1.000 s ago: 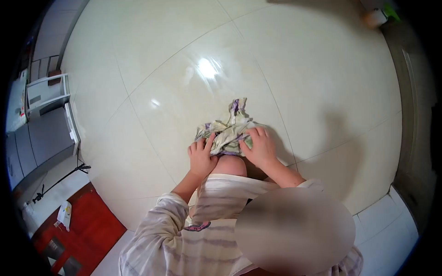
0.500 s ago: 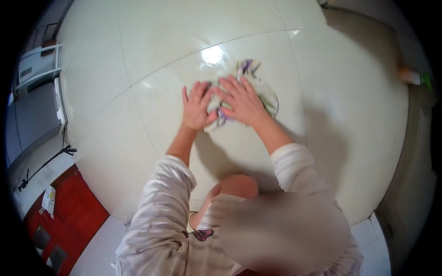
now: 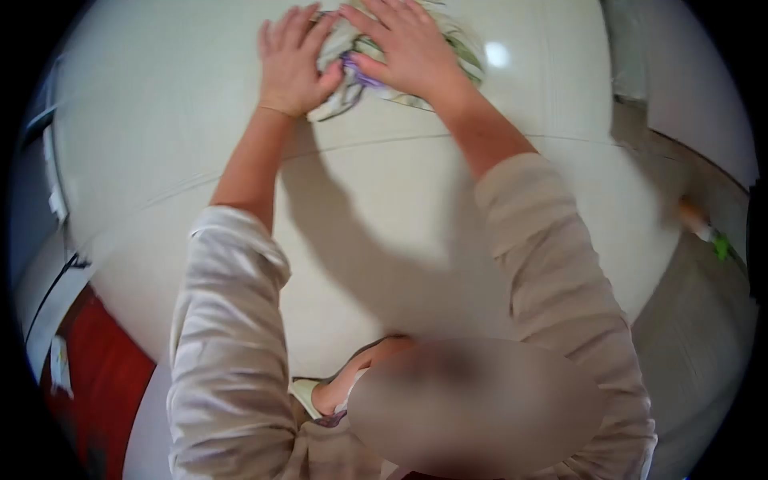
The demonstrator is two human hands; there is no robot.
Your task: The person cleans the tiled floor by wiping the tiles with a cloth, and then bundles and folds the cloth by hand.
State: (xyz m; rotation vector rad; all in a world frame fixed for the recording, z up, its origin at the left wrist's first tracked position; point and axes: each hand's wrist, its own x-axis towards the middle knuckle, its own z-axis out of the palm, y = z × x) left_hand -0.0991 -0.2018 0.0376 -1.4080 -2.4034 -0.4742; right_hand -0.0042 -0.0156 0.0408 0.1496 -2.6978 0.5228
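A white cloth with purple and green floral print lies bunched on the pale tiled floor at the top of the view. My left hand presses on its left side, palm down, fingers stretched forward and thumb out to the right. Flat over the cloth's middle and right part rests my right hand, its fingers spread. Both hands are open and cover much of the cloth; its far edge is partly cut off by the frame.
Dark red furniture stands at lower left, near a black cord. On the right lies a blurred item with a green tip beside a grey-brown edge. My foot in a light shoe is below.
Both hands have pushed forward over the floor with the cloth under them, and my arms are stretched further out. The head view has shifted too.
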